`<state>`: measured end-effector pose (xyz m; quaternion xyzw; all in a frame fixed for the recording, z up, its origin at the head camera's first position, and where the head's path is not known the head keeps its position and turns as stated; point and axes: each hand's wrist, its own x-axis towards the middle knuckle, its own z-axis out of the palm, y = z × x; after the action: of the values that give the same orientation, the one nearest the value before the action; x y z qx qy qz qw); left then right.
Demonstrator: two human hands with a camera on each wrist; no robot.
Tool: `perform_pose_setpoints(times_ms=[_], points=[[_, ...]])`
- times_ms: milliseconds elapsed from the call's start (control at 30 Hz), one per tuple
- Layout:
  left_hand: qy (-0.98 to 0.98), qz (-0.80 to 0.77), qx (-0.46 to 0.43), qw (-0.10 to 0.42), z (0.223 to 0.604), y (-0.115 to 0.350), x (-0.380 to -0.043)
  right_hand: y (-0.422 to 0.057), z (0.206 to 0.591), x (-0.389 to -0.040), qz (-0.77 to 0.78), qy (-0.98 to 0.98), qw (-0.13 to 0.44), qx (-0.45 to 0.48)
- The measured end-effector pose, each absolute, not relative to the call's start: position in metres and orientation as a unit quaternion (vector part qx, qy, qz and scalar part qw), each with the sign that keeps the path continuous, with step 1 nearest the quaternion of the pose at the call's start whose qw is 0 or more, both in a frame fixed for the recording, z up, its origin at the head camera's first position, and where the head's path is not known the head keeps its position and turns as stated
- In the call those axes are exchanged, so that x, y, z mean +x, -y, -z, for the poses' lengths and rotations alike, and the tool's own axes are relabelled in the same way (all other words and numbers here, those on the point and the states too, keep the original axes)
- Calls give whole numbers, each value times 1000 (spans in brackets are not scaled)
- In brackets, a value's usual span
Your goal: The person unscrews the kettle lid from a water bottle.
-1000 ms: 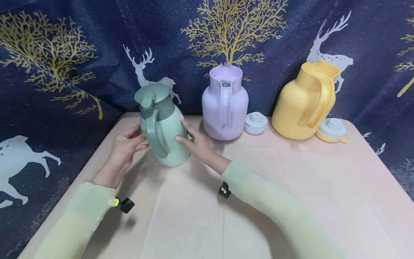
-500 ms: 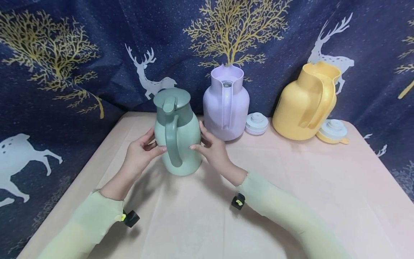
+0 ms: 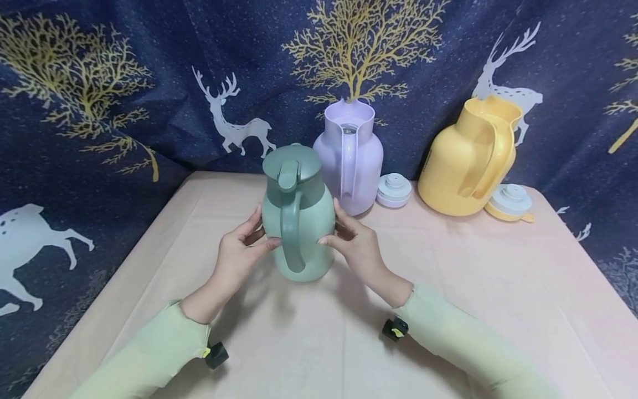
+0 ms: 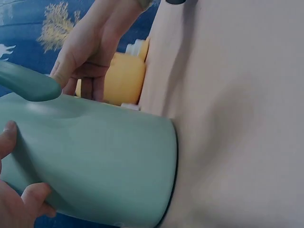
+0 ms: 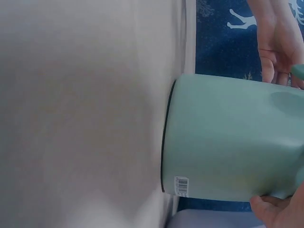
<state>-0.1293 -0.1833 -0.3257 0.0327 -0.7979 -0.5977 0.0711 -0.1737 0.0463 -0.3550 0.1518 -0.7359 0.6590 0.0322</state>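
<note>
In the head view a green thermos jug (image 3: 314, 255) with a darker green lid (image 3: 309, 158) stands between my two hands, its handle (image 3: 293, 233) facing me. My left hand (image 3: 236, 255) grips the jug's left side, thumb by the handle. On the opposite side my right hand (image 3: 361, 246) holds it with thumb in front; the other fingers of both hands are partly hidden behind the body. Both wrist views show the jug's dark-edged base right at the table surface. A barcode label (image 5: 182, 186) is on its lower side in the right wrist view.
Behind the green jug stands a lidless purple jug (image 3: 369, 160), partly overlapped by it. A pale stopper lid (image 3: 394, 190) lies beside that. Farther right are a lidless yellow jug (image 3: 448, 172) and its yellow-edged lid (image 3: 510, 199). A dark patterned cloth (image 3: 164, 100) hangs behind the table (image 3: 448, 277).
Both hands have carried the green jug rightward and toward me, from the table's left side to in front of the purple jug. Its tilt has lessened. The other jugs and lids stay put.
</note>
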Motion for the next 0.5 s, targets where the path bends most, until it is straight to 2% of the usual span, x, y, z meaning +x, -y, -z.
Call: perform_pose_setpoints(times_ms=[500], points=[[774, 630, 15, 61, 338, 156, -130, -77, 356, -162, -646, 754, 40, 113]])
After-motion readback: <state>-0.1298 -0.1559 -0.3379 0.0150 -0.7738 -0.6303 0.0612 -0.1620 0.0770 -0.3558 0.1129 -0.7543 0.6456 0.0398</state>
